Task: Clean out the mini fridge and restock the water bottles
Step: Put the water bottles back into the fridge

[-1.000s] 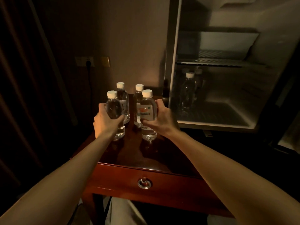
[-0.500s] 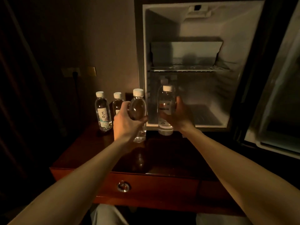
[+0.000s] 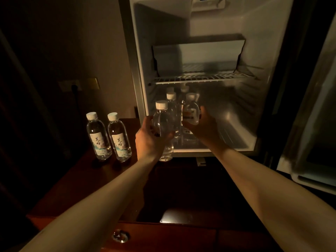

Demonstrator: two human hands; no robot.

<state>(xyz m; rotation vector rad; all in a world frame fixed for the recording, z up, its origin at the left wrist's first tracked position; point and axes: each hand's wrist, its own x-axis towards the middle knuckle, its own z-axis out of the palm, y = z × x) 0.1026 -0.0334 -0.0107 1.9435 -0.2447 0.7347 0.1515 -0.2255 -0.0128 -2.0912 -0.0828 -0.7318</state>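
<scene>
The mini fridge (image 3: 241, 110) stands open in front of me, its lower compartment holding a few water bottles (image 3: 171, 104) at the back left. My left hand (image 3: 149, 140) grips a clear water bottle (image 3: 162, 120) with a white cap, at the fridge's front lip. My right hand (image 3: 203, 128) grips another bottle (image 3: 190, 111) with an orange label, inside the lower compartment just past the lip. Two more labelled bottles (image 3: 99, 135) (image 3: 119, 137) stand upright on the wooden table (image 3: 76, 180) to the left.
A wire shelf (image 3: 201, 78) crosses the fridge above the bottles, with a freezer box over it. The fridge door (image 3: 312, 124) hangs open at the right. A wall socket with a plug (image 3: 72, 86) sits behind the table. A drawer knob (image 3: 120, 235) is at the table's front.
Both hands lifted a bottle each off the table and carried them right and forward to the fridge. The right bottle has gone inside the compartment; two bottles stayed on the table.
</scene>
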